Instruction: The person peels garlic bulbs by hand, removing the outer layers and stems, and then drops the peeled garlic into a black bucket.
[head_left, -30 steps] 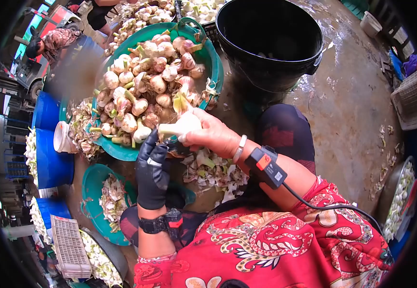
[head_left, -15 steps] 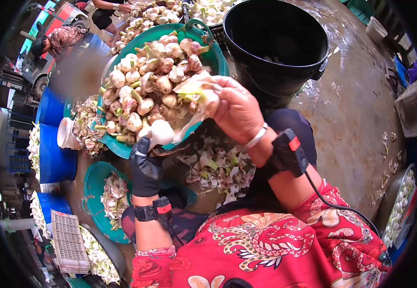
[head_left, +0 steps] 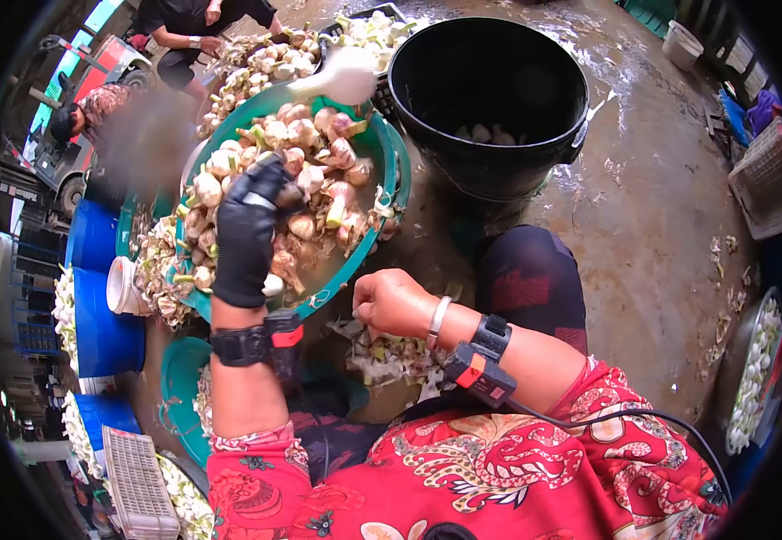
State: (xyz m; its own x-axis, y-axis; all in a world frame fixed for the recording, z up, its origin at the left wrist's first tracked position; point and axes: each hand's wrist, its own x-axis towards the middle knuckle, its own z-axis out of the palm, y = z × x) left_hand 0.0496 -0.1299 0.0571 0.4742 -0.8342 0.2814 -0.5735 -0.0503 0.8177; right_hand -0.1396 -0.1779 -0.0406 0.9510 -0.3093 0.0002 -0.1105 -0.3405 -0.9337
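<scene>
My left hand (head_left: 249, 220), in a black glove, reaches into the green basin (head_left: 328, 286) of unpeeled garlic bulbs (head_left: 302, 225). Its fingers curl round a brownish garlic bulb (head_left: 289, 196), partly hidden and blurred. My bare right hand (head_left: 393, 300) is closed just outside the basin's near right side, over loose peelings (head_left: 391, 355); whatever it may hold is hidden. A smeared white garlic bulb (head_left: 348, 83) with a stem is in the air over the basin's far rim, touched by neither hand. The black bucket (head_left: 476, 171) behind has some pale bulbs (head_left: 490, 135) at its bottom.
Two other people (head_left: 195, 40) (head_left: 94, 108) are at the upper left, one beside a garlic heap (head_left: 274, 63). Blue tubs (head_left: 107, 306), a white pail (head_left: 124, 286) and a crate (head_left: 139, 481) stand left. A metal basin (head_left: 755, 369) of bulbs is at right.
The peeled bulb has left my left hand, which has moved up into the unpeeled garlic. My right hand has dropped towards me, and the peel it held no longer shows.
</scene>
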